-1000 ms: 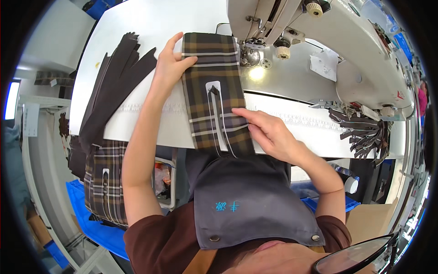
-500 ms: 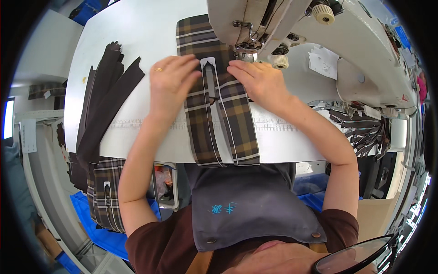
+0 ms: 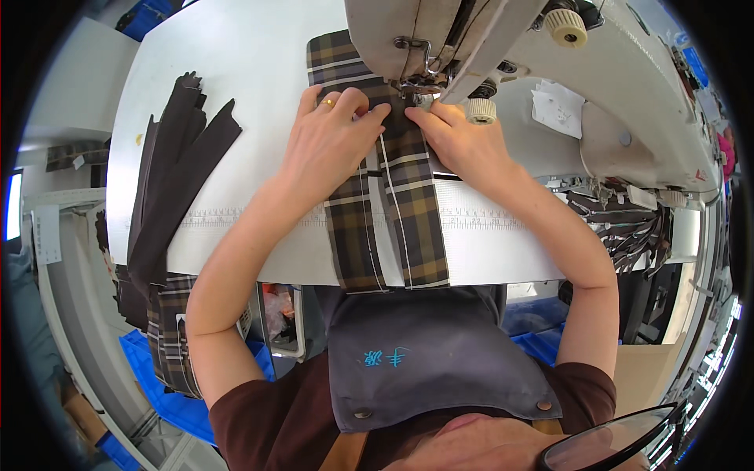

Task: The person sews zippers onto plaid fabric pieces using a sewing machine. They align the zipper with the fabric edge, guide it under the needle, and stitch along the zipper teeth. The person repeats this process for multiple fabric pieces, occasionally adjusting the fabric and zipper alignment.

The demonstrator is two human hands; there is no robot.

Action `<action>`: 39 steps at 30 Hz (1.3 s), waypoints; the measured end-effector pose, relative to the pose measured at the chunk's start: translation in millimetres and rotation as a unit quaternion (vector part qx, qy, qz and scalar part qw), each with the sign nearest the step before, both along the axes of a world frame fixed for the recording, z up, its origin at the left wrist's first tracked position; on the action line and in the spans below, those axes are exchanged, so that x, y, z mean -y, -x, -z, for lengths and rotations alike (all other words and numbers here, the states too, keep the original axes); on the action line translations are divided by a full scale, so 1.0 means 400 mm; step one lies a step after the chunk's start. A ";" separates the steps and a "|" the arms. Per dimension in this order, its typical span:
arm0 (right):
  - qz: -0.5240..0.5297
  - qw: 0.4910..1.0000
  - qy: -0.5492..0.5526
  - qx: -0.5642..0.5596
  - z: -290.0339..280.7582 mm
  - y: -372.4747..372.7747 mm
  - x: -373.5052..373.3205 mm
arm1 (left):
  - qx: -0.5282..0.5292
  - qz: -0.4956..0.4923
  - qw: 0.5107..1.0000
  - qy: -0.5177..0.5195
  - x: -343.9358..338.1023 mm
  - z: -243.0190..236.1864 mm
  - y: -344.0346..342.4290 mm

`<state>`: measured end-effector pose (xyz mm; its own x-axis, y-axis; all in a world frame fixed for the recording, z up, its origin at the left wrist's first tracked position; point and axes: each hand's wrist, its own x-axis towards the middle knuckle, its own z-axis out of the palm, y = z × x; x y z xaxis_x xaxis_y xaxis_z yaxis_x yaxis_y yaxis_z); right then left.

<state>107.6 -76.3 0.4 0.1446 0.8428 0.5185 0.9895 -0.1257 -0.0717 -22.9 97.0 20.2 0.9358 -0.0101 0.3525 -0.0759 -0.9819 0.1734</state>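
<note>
A brown, black and white plaid fabric piece (image 3: pixel 346 250) lies lengthwise under the sewing machine's presser foot (image 3: pixel 422 100), with its near end at the table edge. Down its middle runs a slit with white-edged sides. My left hand (image 3: pixel 330 141), a ring on one finger, is closed with bent fingers on the fabric left of the foot, covering the slit's upper end. My right hand (image 3: pixel 465 140) grips the fabric's right edge just beside the foot, thumb on top; its other fingertips are partly hidden by the machine.
The white sewing machine (image 3: pixel 628 118) fills the upper right. Dark fabric strips (image 3: pixel 177 180) lie on the table's left, above more hanging plaid pieces (image 3: pixel 169 314). Strips with light edges (image 3: pixel 620 228) are heaped at right. A ruler scale (image 3: pixel 487 218) crosses the white table (image 3: pixel 259 71).
My left hand has moved right onto the middle of the fabric, its fingers now bent and covering the slit's upper end. My right hand has shifted slightly right and down.
</note>
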 end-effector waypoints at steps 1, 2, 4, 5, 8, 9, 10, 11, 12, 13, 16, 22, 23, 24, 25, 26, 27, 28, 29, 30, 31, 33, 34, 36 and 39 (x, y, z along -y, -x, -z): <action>-0.009 1.000 -0.014 0.007 -0.001 -0.005 -0.004 | -0.002 0.002 1.000 0.021 -0.001 -0.001 -0.007; -0.008 1.000 -0.017 0.014 -0.003 -0.011 -0.006 | 0.013 0.000 1.000 0.024 -0.001 0.001 -0.009; -0.004 0.999 -0.025 0.028 -0.008 -0.025 -0.005 | 0.043 -0.002 0.999 0.029 -0.003 0.015 -0.014; 0.007 1.000 0.012 0.021 -0.012 -0.032 0.007 | 0.055 0.010 0.998 0.037 0.000 0.019 -0.013; 0.041 0.996 0.075 0.025 -0.026 -0.040 0.057 | 0.055 0.027 0.996 0.060 0.027 0.027 0.011; 0.066 0.995 0.071 0.002 -0.038 -0.032 0.058 | 0.054 0.025 0.996 0.061 0.032 0.028 0.009; 0.091 0.993 0.067 -0.021 -0.051 -0.023 0.055 | 0.053 0.023 0.996 0.062 0.035 0.028 0.008; 0.116 0.990 0.063 -0.044 -0.057 -0.018 0.051 | 0.052 0.020 0.996 0.064 0.037 0.028 0.008; 0.117 0.990 0.066 -0.046 -0.043 -0.028 0.044 | 0.046 0.019 0.997 0.054 0.038 0.028 0.009; 0.121 0.989 0.070 -0.049 -0.016 -0.050 0.033 | 0.039 0.020 0.998 0.045 0.037 0.031 0.008; 0.047 0.996 0.078 0.013 -0.020 -0.072 0.013 | 0.037 0.019 0.999 0.010 0.049 0.027 0.017; 0.111 0.983 0.084 -0.115 -0.052 -0.058 0.041 | 0.036 -0.007 0.999 -0.020 0.064 0.030 0.019; 0.126 0.981 0.100 -0.107 -0.051 -0.060 0.046 | 0.035 -0.010 0.999 -0.022 0.065 0.029 0.016; 0.126 0.981 0.099 -0.113 -0.052 -0.059 0.048 | 0.035 -0.010 0.999 -0.023 0.066 0.027 0.015; 0.126 0.980 0.097 -0.120 -0.055 -0.058 0.048 | 0.034 -0.009 0.999 -0.023 0.067 0.025 0.014; 0.125 0.979 0.096 -0.126 -0.056 -0.057 0.048 | 0.034 -0.009 0.999 -0.024 0.068 0.025 0.014; 0.124 0.979 0.095 -0.128 -0.057 -0.056 0.046 | 0.033 -0.006 0.999 -0.022 0.068 0.026 0.012; 0.123 0.979 0.093 -0.130 -0.058 -0.055 0.045 | 0.033 -0.002 0.999 -0.021 0.069 0.027 0.011; 0.122 0.979 0.092 -0.132 -0.058 -0.054 0.044 | 0.033 0.001 0.999 -0.020 0.070 0.028 0.011; 0.119 0.980 0.088 -0.131 -0.056 -0.055 0.045 | 0.030 0.002 0.999 -0.020 0.070 0.027 0.010; 0.117 0.981 0.085 -0.129 -0.052 -0.058 0.046 | 0.027 0.004 0.999 -0.020 0.070 0.026 0.010; 0.117 0.982 0.074 -0.128 -0.050 -0.064 0.053 | 0.027 0.006 0.999 -0.023 0.074 0.025 0.003; 0.119 0.982 0.067 -0.130 -0.051 -0.065 0.057 | 0.031 0.007 0.999 -0.025 0.076 0.025 0.001; 0.118 0.983 0.065 -0.128 -0.047 -0.071 0.059 | 0.028 0.000 0.999 -0.044 0.080 0.024 -0.003; 0.092 0.994 0.017 -0.051 -0.019 -0.088 0.046 | 0.049 -0.016 0.995 -0.081 0.071 0.054 -0.001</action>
<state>142.8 -94.9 7.9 0.3482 0.8137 0.4654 0.9374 -0.3082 -0.1624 -22.7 68.5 -1.3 0.8974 -0.0453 0.4390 -0.0534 -0.9986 0.0062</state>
